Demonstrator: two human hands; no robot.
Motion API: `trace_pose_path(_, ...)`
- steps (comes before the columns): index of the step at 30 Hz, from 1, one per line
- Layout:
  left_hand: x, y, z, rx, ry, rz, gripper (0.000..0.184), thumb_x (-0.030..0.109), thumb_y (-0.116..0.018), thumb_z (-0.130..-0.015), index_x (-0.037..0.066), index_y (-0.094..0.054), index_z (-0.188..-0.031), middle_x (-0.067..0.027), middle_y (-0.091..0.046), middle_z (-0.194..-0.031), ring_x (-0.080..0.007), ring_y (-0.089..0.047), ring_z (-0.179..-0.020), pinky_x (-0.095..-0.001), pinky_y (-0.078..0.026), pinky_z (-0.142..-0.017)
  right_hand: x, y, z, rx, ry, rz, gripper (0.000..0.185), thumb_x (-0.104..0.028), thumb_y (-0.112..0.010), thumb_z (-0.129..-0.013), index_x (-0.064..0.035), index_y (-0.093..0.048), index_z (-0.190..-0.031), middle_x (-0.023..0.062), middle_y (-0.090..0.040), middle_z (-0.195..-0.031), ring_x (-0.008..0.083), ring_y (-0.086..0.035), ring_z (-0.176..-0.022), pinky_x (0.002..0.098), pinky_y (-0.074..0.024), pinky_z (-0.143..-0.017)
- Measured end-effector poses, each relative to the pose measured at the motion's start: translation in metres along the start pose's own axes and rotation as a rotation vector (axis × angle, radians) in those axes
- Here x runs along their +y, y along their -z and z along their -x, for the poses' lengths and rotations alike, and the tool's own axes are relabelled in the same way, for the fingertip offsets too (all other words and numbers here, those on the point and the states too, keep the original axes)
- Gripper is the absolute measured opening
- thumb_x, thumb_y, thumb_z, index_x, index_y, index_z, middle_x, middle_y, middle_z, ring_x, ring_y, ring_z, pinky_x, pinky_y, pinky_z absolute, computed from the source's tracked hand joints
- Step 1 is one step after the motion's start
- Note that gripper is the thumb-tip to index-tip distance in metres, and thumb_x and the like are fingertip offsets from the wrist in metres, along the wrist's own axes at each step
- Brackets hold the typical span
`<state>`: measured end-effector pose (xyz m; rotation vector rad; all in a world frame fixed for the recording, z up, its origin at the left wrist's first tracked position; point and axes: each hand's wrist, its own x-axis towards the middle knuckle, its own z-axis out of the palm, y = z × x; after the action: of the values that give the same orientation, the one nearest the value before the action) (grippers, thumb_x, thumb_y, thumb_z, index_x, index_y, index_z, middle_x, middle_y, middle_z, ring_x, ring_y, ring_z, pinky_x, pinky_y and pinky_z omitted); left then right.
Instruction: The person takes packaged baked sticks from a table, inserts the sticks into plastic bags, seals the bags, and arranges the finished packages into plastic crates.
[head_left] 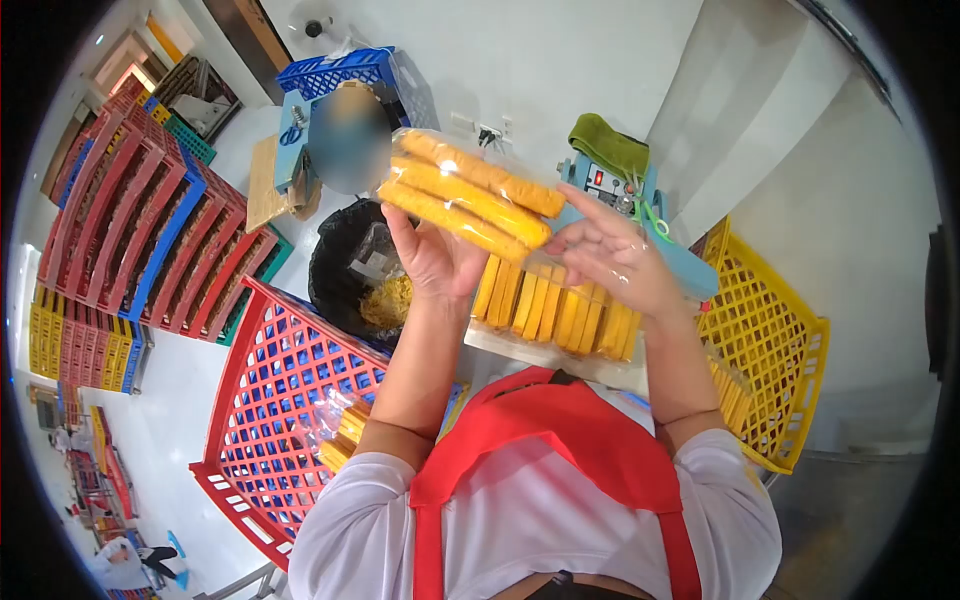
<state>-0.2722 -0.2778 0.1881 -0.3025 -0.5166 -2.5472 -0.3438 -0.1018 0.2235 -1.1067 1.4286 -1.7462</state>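
Note:
A clear plastic pack of long yellow-orange sticks (470,195) is held up in front of me, tilted down to the right. My left hand (437,252) supports its lower left side, thumb upright against the plastic. At its right end, my right hand (618,255) has its fingers closed on the plastic. Below the hands, a row of similar packed sticks (550,312) stands on a white surface. Beyond my right hand is a blue machine (683,265) with a green cloth (610,147) and green-handled scissors (655,222) on it.
A red crate (235,420) with packs (345,430) is at the left, a yellow crate (800,380) with more packs at the right. A black-lined bin (335,270) holds yellow scraps. Stacked crates (130,220) stand far left. Another person (350,140) is beyond the bin.

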Motion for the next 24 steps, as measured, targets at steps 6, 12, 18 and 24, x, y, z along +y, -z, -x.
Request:
trace_pose_path(6,-0.005,0.005,0.003,0.066,-0.084,-0.101,0.074,0.058,-0.054,-0.072,0.007,-0.036,-0.123,-0.0071,-0.043,-0.122,-0.0225,-0.039,-0.114,-0.0382,-0.030,-0.097,0.049,-0.006,-0.015,0.280,0.081,0.128,0.042,-0.007,-0.053,-0.082,-0.0031,-0.042,-0.122,0.0030,-0.056,-0.074,0.0051,-0.047,-0.055,0.0187,-0.0393,-0.051)
trace_pose_path(12,0.006,0.024,0.007,0.155,0.004,-0.117,0.045,0.017,-0.055,-0.077,0.005,-0.040,-0.117,-0.0090,-0.048,-0.115,-0.0235,-0.045,-0.108,-0.0387,-0.032,-0.095,0.045,-0.026,-0.018,0.286,0.117,0.247,0.041,-0.011,-0.055,-0.083,-0.0016,-0.044,-0.121,-0.0020,-0.053,-0.074,0.0041,-0.047,-0.066,0.0204,-0.0414,-0.063)
trace_pose_path(18,0.007,0.028,0.015,0.085,-0.007,-0.105,0.047,0.023,-0.057,-0.077,0.006,-0.040,-0.118,-0.0089,-0.048,-0.115,-0.0242,-0.045,-0.108,-0.0403,-0.032,-0.096,0.045,-0.029,-0.019,0.181,0.054,0.215,0.041,-0.008,-0.052,-0.083,-0.0038,-0.042,-0.123,-0.0033,-0.049,-0.070,0.0029,-0.043,-0.061,0.0180,-0.0372,-0.056)
trace_pose_path(24,0.015,0.041,0.007,0.230,-0.046,0.063,0.048,0.029,-0.058,-0.077,0.008,-0.043,-0.117,-0.0084,-0.049,-0.115,-0.0254,-0.045,-0.108,-0.0415,-0.032,-0.095,0.033,-0.019,-0.004,0.098,-0.015,0.133,0.037,-0.007,-0.051,-0.083,-0.0048,-0.046,-0.120,-0.0019,-0.050,-0.070,0.0053,-0.045,-0.060,0.0192,-0.0379,-0.056)
